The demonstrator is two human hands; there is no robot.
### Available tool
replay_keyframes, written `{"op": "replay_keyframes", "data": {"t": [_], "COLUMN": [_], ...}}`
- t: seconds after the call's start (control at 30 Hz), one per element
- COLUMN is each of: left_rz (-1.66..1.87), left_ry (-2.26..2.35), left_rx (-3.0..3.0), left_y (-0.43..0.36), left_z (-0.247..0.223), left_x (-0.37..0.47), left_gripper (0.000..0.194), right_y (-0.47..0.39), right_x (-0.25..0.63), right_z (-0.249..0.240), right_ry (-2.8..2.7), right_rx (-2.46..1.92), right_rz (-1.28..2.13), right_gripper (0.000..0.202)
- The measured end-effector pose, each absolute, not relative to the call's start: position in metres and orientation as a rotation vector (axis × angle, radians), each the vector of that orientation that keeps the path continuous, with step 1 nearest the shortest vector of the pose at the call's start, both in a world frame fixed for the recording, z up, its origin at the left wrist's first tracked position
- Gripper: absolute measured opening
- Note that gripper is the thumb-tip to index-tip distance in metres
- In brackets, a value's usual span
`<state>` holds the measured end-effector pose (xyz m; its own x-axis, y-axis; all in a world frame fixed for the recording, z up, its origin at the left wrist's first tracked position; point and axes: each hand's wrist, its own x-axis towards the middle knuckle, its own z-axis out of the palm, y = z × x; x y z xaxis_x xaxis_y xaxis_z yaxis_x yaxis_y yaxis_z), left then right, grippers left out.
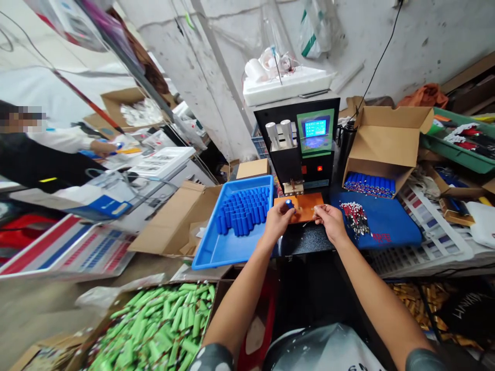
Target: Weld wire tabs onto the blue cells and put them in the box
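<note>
My left hand (279, 218) is closed round a blue cylindrical cell (289, 204) at the left end of an orange board (305, 202). At the board's right side, the fingers of my right hand (328, 220) pinch a small thin piece, too small to make out. Behind the board stands a black machine (284, 165) with a lit screen (316, 133) and two silver cylinders. To the left, a blue tray (204, 252) holds many upright blue cells (247, 208). Red and white leads with metal ends (353, 219) lie on a blue mat (394, 221) to the right.
An open cardboard box (386, 136) of blue cells stands behind the mat. Green wrapped pieces (162, 324) fill a box at lower left. A green bin (464, 152) is at far right. Another person's hand (102, 148) works at a bench on the left.
</note>
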<state>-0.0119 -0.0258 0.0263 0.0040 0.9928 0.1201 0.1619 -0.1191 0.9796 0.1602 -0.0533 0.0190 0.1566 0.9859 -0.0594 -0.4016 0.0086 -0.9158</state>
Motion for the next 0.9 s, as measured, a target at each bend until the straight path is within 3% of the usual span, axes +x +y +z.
{"op": "replay_keyframes", "data": {"t": [0.23,0.63,0.9], "left_rz": [1.167,1.227,1.253], "left_ry": [1.293,1.124,1.161], "left_rx": [1.586,1.576,1.566], "left_y": [-0.008,-0.003,-0.004], "left_z": [0.013,-0.01,-0.011], "left_x": [0.004,0.004,0.004], "left_gripper": [0.01,0.029,0.032], "right_y": [-0.033,-0.001,0.008], "right_x": [0.161,0.132,0.129], "right_z": [0.014,0.019,0.013], "right_ry": [-0.841,-0.916,-1.052], "right_rx": [-1.067,-1.139,-1.186], "right_rz": [1.137,1.153,1.1], "right_gripper": [0.031,0.024,0.024]}}
